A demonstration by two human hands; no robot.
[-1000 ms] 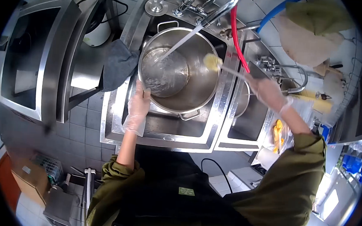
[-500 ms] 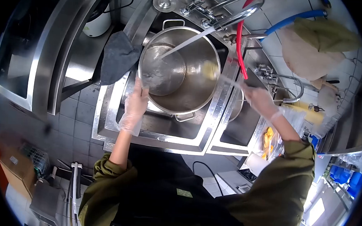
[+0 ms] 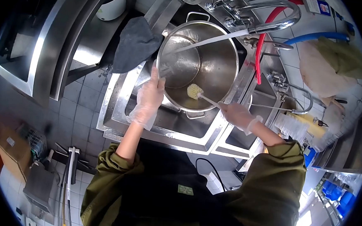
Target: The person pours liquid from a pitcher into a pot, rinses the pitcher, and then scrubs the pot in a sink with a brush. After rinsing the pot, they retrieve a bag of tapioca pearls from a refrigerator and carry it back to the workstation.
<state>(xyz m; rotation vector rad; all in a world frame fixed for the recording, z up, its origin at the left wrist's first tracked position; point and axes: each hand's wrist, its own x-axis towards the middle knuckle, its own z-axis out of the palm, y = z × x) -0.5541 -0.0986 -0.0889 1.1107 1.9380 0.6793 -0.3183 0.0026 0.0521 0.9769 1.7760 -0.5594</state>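
Note:
A large stainless steel pot (image 3: 218,61) lies tilted in the sink (image 3: 175,131), its open mouth toward me. My left hand (image 3: 149,95), in a clear plastic glove, grips the pot's rim on the left. In my right hand (image 3: 238,115), gloved too, is the handle of a dish brush (image 3: 194,91) with a round, pale yellow head. The brush head is inside the pot's mouth, near the lower wall. A stream of water (image 3: 212,41) runs from the faucet (image 3: 284,24) into the pot.
A dark grey cloth (image 3: 136,46) hangs over the sink's left edge. A red hose (image 3: 260,55) hangs beside the faucet, and a blue hose (image 3: 314,38) is behind. To the right is a second basin (image 3: 241,135). Long-handled tools (image 3: 70,176) stand at the lower left.
The brush has moved from the pot's right side down and left to the lower wall, and my right hand has followed. My left hand stays on the rim. The view has shifted.

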